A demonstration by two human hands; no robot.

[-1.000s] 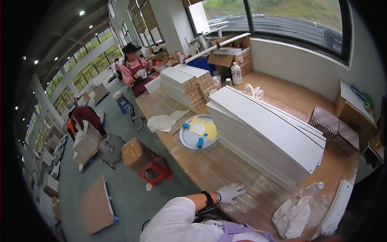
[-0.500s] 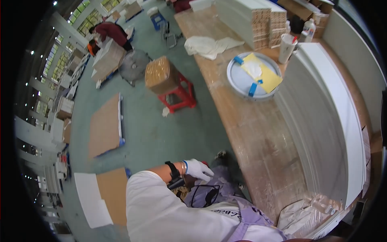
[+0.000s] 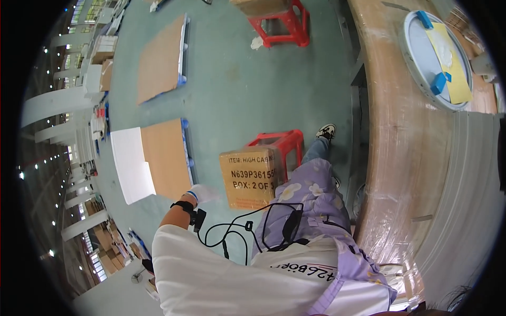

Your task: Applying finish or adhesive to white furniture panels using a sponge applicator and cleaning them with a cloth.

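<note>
My left hand (image 3: 204, 194), in a white glove, hangs out to the left above the green floor, smeared by motion so its fingers cannot be read. It is closest to a brown printed carton (image 3: 247, 195), with a gap between them. This carton rests on a red plastic stool (image 3: 295, 138) beside my legs. A black device (image 3: 197, 219) is strapped at my left wrist, and a black cable (image 3: 230, 225) loops from it toward my purple flowered apron (image 3: 295, 189). My right hand does not show.
To the right runs a plastic-wrapped workbench (image 3: 392, 174) bearing a round lid (image 3: 416, 63) with a yellow sheet (image 3: 459, 90) and blue blocks (image 3: 438, 83). White panels (image 3: 448, 221) lie along it. Flat cardboard (image 3: 163, 60) and another red stool (image 3: 284, 39) stand farther out.
The view has swung down and to the left. My left hand has moved from in front of my body out to the left, and the carton on the near stool has come into view.
</note>
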